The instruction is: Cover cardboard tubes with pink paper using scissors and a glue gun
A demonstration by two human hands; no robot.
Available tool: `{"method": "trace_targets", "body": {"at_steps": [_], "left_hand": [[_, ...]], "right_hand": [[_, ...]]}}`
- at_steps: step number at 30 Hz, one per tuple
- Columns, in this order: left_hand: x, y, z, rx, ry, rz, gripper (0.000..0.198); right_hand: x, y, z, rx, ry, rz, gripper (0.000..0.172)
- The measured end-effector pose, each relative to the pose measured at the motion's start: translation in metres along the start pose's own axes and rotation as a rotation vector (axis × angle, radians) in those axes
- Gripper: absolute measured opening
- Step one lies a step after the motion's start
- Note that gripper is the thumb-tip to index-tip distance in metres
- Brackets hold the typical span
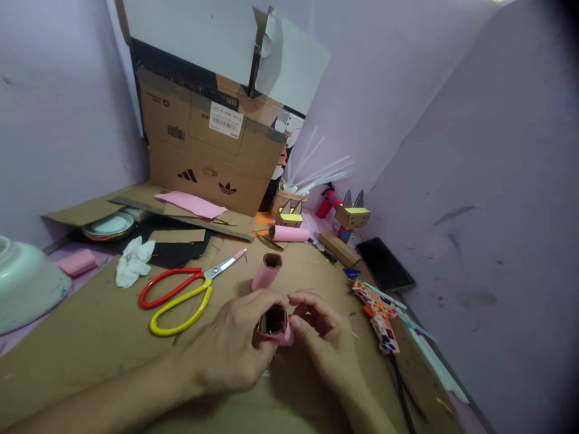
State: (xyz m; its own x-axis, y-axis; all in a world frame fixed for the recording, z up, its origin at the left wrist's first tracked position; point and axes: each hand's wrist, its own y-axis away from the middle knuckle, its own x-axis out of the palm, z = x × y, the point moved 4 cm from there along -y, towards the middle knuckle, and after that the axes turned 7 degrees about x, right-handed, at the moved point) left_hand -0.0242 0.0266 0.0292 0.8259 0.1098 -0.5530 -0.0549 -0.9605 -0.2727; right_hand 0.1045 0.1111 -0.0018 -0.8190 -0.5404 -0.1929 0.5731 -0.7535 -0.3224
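A short cardboard tube wrapped in pink paper stands between my hands, its open brown end facing up. My left hand is wrapped round its left side, thumb in front and fingers behind. On the other side, my right hand curls its fingers and presses its thumb against the tube near the rim. Just behind stands a second pink-covered tube. To the left lie scissors with one red and one yellow handle, blades a little apart.
A cardboard sheet covers the table. Behind stands a large cardboard box, with a pink paper sheet before it. A white bowl and crumpled tissue sit left. Right are a phone and a flowered glue gun-like object.
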Motion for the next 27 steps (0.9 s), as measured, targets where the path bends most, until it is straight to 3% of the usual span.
{"method": "trace_targets", "body": {"at_steps": [3,6,10,13,23,27], "left_hand": [[0.0,0.002,0.002,0.117,0.006,-0.043,0.055],[0.001,0.005,0.008,0.068,0.052,-0.048,0.066],[0.004,0.006,0.014,-0.118,0.159,0.029,0.056],[0.006,0.005,0.013,-0.173,0.238,0.035,0.051],[0.014,0.003,0.019,-0.171,0.163,-0.026,0.047],[0.014,0.004,0.019,-0.094,0.113,-0.049,0.043]], "right_hand": [[0.0,-0.002,-0.002,0.08,-0.04,0.09,0.017],[0.0,-0.002,0.004,0.083,0.015,0.166,0.017],[-0.002,0.0,0.011,0.074,0.042,0.119,0.013],[-0.002,0.005,0.01,0.092,0.04,0.068,0.011],[0.0,0.016,0.016,-0.168,0.163,-0.056,0.015],[-0.001,0.016,0.022,-0.203,0.177,-0.083,0.013]]}}
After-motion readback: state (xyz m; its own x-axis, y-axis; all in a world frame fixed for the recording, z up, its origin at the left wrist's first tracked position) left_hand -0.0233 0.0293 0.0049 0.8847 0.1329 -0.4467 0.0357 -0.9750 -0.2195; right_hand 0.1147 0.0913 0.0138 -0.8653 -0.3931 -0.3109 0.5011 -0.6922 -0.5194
